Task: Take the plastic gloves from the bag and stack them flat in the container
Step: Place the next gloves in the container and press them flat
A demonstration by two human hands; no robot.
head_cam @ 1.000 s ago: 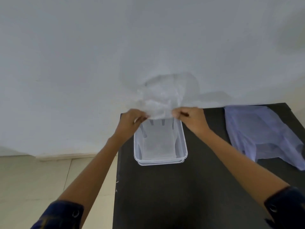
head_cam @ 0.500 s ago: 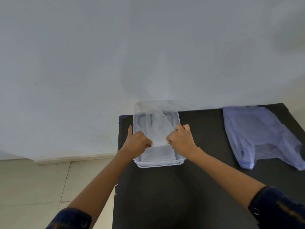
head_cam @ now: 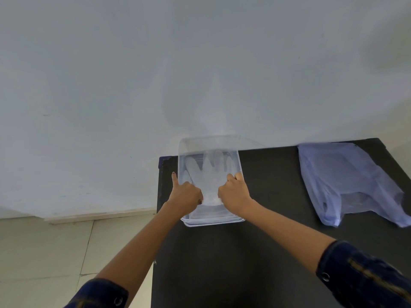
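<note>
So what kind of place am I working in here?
Probably a plain indoor room, not a kitchen or shop: a bare white wall, a tiled floor, and a small black table against the wall holding only the container and bag.

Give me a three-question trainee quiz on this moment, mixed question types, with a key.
1. True or false: the glove lies inside the container.
2. Which hand has a finger pointing away from the person along the container's outer wall? A. left hand B. right hand C. neither
3. Fill in: the bag lies on the table to the ____ of the container.

Key:
1. True; both hands pinch its cuff end, and its fingers lie spread toward the far wall.
2. A.
3. Right, and apart from it.
</note>
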